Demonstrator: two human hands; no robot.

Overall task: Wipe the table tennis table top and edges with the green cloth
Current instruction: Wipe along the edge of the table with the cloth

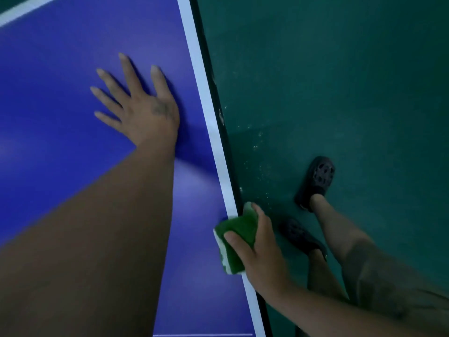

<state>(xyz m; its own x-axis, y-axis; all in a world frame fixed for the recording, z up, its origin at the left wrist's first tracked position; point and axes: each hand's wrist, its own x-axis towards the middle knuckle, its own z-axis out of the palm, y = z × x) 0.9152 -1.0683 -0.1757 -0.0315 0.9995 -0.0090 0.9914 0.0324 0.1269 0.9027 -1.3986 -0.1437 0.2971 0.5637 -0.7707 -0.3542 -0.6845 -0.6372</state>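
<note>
The blue table tennis table fills the left of the view, with a white border line along its right edge. My left hand lies flat on the blue top, fingers spread. My right hand grips the folded green cloth against the table's right edge, thumb on top and fingers curled over the side. Part of the cloth wraps over the dark rim.
To the right of the table lies the dark green floor, speckled with pale spots near the edge. My two feet in dark clogs stand on it close to the table's side.
</note>
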